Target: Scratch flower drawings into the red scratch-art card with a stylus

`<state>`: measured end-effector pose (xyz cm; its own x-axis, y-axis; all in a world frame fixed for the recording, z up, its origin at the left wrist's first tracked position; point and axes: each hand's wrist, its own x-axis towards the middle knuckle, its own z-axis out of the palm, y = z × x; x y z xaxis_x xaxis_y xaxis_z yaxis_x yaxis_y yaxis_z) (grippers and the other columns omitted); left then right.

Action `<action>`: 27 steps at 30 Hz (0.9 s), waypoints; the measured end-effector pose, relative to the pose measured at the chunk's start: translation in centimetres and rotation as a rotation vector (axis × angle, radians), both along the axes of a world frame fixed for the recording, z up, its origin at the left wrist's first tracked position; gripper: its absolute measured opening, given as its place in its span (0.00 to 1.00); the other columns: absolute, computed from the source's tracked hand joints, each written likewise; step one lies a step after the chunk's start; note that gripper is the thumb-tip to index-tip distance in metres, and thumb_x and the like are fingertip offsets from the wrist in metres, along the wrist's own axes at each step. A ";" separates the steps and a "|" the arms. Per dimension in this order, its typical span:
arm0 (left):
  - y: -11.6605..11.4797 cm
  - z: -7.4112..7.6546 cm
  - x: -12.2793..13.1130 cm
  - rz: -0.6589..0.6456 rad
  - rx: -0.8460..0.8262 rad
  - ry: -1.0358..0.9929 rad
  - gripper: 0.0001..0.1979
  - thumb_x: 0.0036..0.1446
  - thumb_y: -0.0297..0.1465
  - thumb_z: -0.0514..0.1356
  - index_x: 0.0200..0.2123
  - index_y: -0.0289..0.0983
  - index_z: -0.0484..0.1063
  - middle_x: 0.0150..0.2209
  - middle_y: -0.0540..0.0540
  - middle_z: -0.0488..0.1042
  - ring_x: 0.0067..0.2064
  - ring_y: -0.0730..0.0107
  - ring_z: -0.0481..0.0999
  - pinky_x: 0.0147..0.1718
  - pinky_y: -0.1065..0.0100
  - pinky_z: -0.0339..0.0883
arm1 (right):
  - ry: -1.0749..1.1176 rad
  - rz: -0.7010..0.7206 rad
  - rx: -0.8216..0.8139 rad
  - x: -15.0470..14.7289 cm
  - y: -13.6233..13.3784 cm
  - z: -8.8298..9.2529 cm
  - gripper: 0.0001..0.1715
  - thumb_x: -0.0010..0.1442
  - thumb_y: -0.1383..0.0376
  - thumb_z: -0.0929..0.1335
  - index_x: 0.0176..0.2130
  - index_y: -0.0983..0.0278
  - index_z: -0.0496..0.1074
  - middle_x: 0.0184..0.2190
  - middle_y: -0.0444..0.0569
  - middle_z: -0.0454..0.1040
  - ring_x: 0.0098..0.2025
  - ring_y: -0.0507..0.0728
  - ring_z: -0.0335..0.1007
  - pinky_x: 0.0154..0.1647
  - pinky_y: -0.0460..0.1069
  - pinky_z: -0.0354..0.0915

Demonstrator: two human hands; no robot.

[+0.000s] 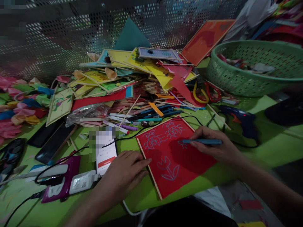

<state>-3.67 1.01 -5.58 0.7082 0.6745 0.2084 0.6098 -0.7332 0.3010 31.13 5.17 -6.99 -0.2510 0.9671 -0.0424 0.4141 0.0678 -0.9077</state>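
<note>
A red sheet (187, 170) with thin wooden strips along its left and top edges lies on the green tabletop in front of me. Light-blue outlines of two beetle-like insects and a tulip are drawn on it. My right hand (210, 146) pinches a blue pen (211, 142), whose tip meets the sheet at a small curled outline. At the left wooden strip rests my left hand (127, 167), fingers loosely stretched, index fingertip at the sheet's edge. Just beyond that hand lies a phone (107, 151) with a lit screen.
Behind the sheet are scattered pens (149, 119) and a heap of framed coloured sheets (118, 58). A glue gun (241, 121) and a green basket (251, 83) stand at right. Left are a purple power strip (73, 170), dark phones (55, 143) and cables. Scissors (199, 94) lie near the basket.
</note>
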 end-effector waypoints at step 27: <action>0.2 -0.2 -0.1 -0.012 0.025 0.007 0.12 0.71 0.31 0.55 0.54 0.41 0.73 0.41 0.46 0.79 0.39 0.65 0.78 0.36 0.63 0.70 | -0.061 -0.071 0.140 0.7 -0.5 0.0 0.09 0.59 0.59 0.73 0.29 0.58 0.73 0.23 0.43 0.73 0.22 0.54 0.65 0.22 0.49 0.60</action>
<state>-3.81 1.19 -5.78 0.7180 0.6603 0.2202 0.6026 -0.7480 0.2782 31.80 4.65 -6.95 -0.1834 0.9797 0.0813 0.4766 0.1609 -0.8643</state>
